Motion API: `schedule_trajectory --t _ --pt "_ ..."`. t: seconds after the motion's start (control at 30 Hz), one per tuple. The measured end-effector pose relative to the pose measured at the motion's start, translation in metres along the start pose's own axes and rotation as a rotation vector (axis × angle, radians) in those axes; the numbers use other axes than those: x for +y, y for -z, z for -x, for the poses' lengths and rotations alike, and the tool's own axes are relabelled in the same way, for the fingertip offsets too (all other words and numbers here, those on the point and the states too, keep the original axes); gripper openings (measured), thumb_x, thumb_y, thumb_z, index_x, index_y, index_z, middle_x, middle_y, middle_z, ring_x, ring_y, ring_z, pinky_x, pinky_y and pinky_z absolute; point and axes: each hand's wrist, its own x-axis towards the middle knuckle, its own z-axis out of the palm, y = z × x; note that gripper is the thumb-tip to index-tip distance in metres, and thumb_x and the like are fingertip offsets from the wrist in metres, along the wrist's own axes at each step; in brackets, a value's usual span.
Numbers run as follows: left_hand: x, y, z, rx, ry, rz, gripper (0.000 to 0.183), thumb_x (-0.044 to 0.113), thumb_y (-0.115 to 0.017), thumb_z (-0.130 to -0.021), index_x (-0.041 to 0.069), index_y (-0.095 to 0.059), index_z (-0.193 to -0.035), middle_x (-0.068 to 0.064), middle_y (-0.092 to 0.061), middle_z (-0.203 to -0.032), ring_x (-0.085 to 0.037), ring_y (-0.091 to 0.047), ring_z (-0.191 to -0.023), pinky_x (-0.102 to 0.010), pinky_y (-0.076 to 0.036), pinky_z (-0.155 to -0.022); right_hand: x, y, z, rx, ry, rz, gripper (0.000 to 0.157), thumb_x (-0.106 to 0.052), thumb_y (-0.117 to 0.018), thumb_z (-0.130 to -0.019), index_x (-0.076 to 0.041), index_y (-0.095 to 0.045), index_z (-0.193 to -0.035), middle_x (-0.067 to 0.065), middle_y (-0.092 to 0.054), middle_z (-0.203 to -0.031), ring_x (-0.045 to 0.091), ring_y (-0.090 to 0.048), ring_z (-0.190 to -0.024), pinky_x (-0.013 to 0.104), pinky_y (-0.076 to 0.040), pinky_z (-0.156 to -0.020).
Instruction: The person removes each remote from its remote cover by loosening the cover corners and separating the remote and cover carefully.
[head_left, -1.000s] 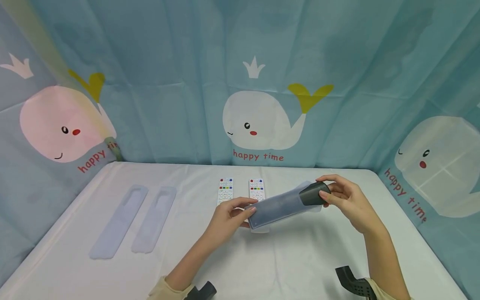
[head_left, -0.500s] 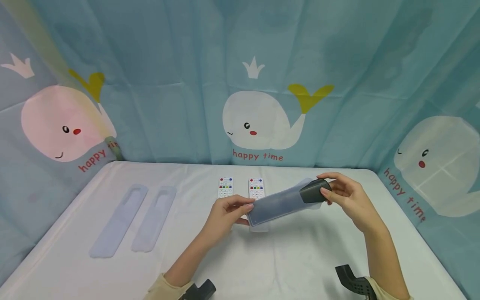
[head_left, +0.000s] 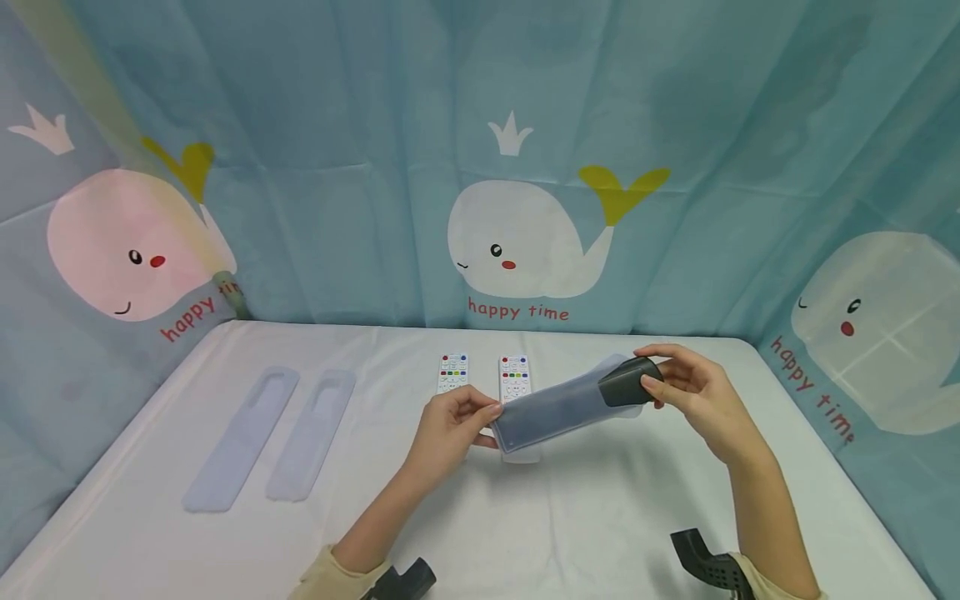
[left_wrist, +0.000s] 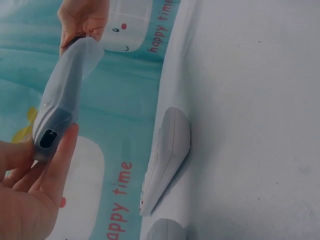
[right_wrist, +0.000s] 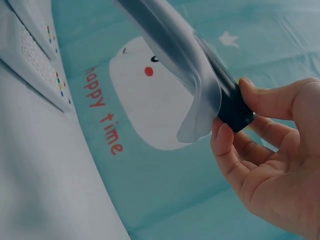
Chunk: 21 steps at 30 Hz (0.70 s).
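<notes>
Between my hands, above the table, hangs a black remote control [head_left: 628, 382] partly inside a translucent protective cover [head_left: 555, 417]. My left hand [head_left: 450, 425] pinches the cover's closed lower end between thumb and fingers; a small opening shows there in the left wrist view. The bare dark end of the remote control is pinched by my right hand [head_left: 697, 402]. In the right wrist view the cover's loose flap [right_wrist: 195, 125] stands away from the remote, close by my right fingertips [right_wrist: 223, 137]. The held piece slants, its right end higher.
Two white remote controls [head_left: 453, 371] with coloured buttons lie on the white table [head_left: 600, 533] behind my hands. To the left lie two flat translucent covers [head_left: 240, 442]. A blue curtain [head_left: 360, 208] with whale prints encloses the back and sides.
My left hand has shifted slightly up and left with the cover's lower end. My right hand has risen a little, and its grip looks the same.
</notes>
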Motion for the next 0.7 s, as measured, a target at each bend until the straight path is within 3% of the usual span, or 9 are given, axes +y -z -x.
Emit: schedule_trajectory --t 0.2,0.43,0.7 --pt "0.0026 -0.0023 0.0021 0.042 0.004 -0.067 0.008 -0.002 -0.067 -0.101 -0.010 -0.068 -0.100 -0.022 -0.077 -0.099 -0.025 -0.078 -0.083 -0.031 -0.065 -0.067 0.0001 -0.0015 -0.0006 0.005 -0.002 0.000 0.031 -0.004 -0.068 -0.102 -0.013 -0.069 -0.131 -0.006 -0.071 -0.095 0.015 -0.065 -0.075 0.025 -0.052 -0.073" --pt "0.0030 -0.0031 0.0022 0.082 -0.024 -0.098 0.006 -0.001 -0.068 -0.100 -0.007 -0.068 -0.099 -0.019 -0.077 -0.095 -0.023 -0.077 -0.082 -0.029 -0.065 -0.066 0.0020 -0.0008 -0.0020 0.040 -0.008 -0.013 0.038 -0.001 -0.068 -0.101 -0.028 -0.071 -0.126 -0.005 -0.069 -0.093 0.016 -0.063 -0.073 0.024 -0.050 -0.069" --pt "0.0028 -0.0022 0.0020 0.082 -0.029 -0.111 0.006 -0.001 -0.069 -0.100 -0.006 -0.068 -0.100 -0.018 -0.077 -0.095 -0.024 -0.077 -0.083 -0.029 -0.064 -0.066 0.0016 0.0017 -0.0017 0.038 -0.012 -0.037 0.042 0.002 -0.067 -0.101 -0.032 -0.072 -0.125 -0.007 -0.070 -0.093 0.015 -0.064 -0.073 0.023 -0.051 -0.071"
